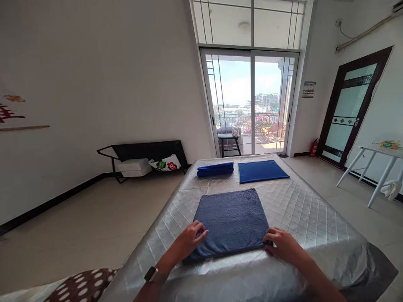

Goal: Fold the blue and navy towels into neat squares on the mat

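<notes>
A dark blue-grey towel [233, 218] lies flat, folded into a rough square, on the silver quilted cover [302, 209] before me. My left hand [192, 237] rests at the towel's left edge, fingers bent and thumb apart from them, with nothing visible between. At the near right corner, my right hand [278, 241] pinches the towel's edge between thumb and fingers. Beyond the towel lie a rolled bright blue cloth [215, 169] and, to its right, a flat blue cloth [262, 171] with a thin green edge.
At the left wall stands a low black rack [147, 150] with a white box [134, 167] and a printed bag [165, 163]. To the right are a white table [378, 153] and a fire extinguisher [313, 147]. Brown polka-dot fabric [83, 287] shows at the lower left.
</notes>
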Action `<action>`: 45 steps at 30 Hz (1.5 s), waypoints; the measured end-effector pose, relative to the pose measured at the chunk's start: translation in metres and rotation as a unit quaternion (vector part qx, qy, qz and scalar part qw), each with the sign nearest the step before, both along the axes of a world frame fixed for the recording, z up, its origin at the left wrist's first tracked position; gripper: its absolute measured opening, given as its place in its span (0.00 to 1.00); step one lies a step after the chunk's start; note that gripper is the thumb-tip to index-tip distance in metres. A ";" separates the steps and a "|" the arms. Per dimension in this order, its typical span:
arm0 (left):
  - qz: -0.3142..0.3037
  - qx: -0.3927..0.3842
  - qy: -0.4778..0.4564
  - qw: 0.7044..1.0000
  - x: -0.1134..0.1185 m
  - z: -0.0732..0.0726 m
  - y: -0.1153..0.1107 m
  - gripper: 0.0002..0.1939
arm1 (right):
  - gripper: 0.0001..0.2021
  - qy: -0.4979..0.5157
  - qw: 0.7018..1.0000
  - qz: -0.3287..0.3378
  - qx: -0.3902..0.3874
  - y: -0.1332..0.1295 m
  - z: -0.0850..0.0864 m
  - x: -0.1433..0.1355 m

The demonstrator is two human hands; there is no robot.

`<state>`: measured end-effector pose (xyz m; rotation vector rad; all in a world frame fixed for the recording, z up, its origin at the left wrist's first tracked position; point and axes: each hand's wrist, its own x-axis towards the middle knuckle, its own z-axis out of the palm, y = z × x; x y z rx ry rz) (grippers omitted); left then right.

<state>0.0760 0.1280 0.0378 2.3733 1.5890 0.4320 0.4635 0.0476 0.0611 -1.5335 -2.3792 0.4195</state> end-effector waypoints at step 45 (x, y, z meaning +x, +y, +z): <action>-0.079 0.138 -0.084 0.984 -0.001 0.121 -0.135 0.12 | 0.13 0.046 0.906 -0.014 0.421 -0.063 0.130 0.074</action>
